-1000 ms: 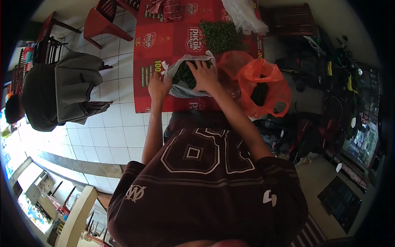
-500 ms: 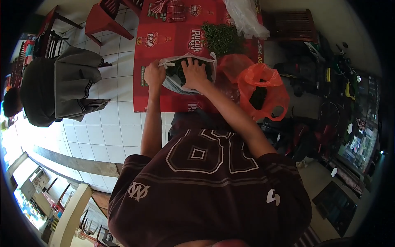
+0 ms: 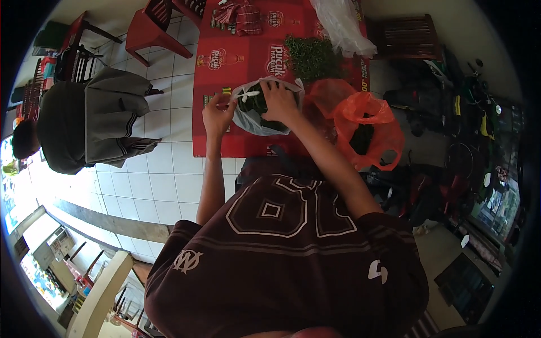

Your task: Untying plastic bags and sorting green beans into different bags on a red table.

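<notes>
On the red table cover, close to its near edge, sits a white plastic bag [image 3: 252, 125] with its mouth open and dark green leaves [image 3: 252, 103] inside. My left hand [image 3: 218, 115] is at the bag's left rim, its curled fingers closed on the plastic. A white twisted bit of the bag lies across the leaves beside these fingers. From the right, my right hand [image 3: 279, 103] reaches over the bag's mouth and rests on the leaves, palm down, fingers stretched out. To the right stands an orange plastic bag [image 3: 383, 125], with more dark green leaves [image 3: 362, 139] showing inside.
Beyond the white bag lies a loose heap of thin green stems [image 3: 314, 59]. Clear plastic sheeting [image 3: 342, 28] and a red checkered cloth [image 3: 248, 20] are farther back. A person in grey [image 3: 112, 121] is at the left, near a red chair [image 3: 153, 32]. Motorbikes stand at the right.
The whole view has shifted slightly, moving the table rightward in the picture. My left fingers have changed their hold on the rim, and the white twisted bit now lies over the leaves.
</notes>
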`<act>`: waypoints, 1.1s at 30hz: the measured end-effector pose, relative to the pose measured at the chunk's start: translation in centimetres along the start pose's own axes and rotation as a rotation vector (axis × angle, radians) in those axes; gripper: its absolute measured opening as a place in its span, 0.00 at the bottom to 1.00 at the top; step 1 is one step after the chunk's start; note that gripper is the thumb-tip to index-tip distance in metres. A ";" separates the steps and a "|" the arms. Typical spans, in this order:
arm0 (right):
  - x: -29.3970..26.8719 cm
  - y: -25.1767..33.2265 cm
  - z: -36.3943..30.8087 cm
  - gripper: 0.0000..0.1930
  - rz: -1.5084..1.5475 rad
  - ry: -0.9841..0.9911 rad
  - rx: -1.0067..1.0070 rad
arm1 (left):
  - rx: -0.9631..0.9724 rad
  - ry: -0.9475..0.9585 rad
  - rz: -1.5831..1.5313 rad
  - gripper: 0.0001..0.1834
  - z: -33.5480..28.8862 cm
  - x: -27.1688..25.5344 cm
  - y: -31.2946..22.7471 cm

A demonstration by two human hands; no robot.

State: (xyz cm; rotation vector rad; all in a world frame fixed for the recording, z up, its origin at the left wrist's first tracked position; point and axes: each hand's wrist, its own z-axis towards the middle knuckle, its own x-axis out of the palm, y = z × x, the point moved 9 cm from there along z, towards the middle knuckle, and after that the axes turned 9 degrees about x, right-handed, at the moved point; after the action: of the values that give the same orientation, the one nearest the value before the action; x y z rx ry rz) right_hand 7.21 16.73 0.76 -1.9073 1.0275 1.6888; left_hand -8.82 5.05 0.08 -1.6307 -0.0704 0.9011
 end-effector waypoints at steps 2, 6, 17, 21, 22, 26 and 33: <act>0.3 0.2 0.1 0.49 -0.010 0.000 0.034 | 0.048 -0.079 -0.006 0.19 -0.4 -0.1 -0.7; 2.3 0.0 0.5 0.44 -0.029 0.127 0.025 | 0.126 -0.019 0.140 0.19 0.1 0.3 -1.8; -2.0 -3.8 -3.1 0.29 0.226 -0.302 0.033 | 0.057 -0.082 0.020 0.16 1.5 -0.4 1.1; -4.4 -4.8 -3.2 0.27 0.503 -0.230 0.113 | 0.061 -0.018 -0.030 0.15 1.3 0.1 0.9; -4.9 -4.9 -3.3 0.25 0.551 -0.225 0.114 | 0.044 -0.019 -0.040 0.15 1.3 0.2 1.2; -4.2 -6.2 -3.4 0.23 0.665 -0.175 0.170 | 0.008 0.009 -0.061 0.15 1.8 0.6 2.8; -4.4 -6.3 -4.1 0.24 0.959 -0.165 0.057 | 0.000 0.047 -0.046 0.14 2.5 1.1 2.7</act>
State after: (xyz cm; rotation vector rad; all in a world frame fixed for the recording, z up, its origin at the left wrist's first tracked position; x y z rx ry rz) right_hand 14.64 19.13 4.70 -1.2366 2.0827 2.1752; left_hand -10.61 6.86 -2.80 -1.6428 -0.0750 0.8280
